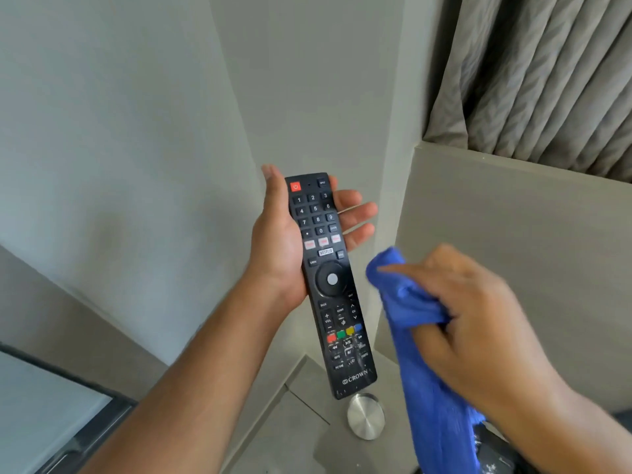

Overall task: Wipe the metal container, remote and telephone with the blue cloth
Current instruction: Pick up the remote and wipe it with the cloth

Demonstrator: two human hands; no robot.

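My left hand (277, 241) holds a long black remote (328, 285), buttons facing up, raised in front of the wall with its lower end sticking out past my palm. Just right of it, my right hand (472, 323) grips a bunched blue cloth (420, 354) that hangs down; the cloth sits close beside the remote without clearly touching it. Below the remote, a round brushed-metal container (366, 417) stands on a grey surface. A dark object (492, 453) shows at the bottom right, mostly hidden by the cloth and my arm; it could be the telephone.
A grey countertop (290, 422) runs below, set in a wall corner. A beige panel (513, 251) rises on the right with pleated curtains (547, 73) above it. A dark-framed glass surface (51, 405) lies at the lower left.
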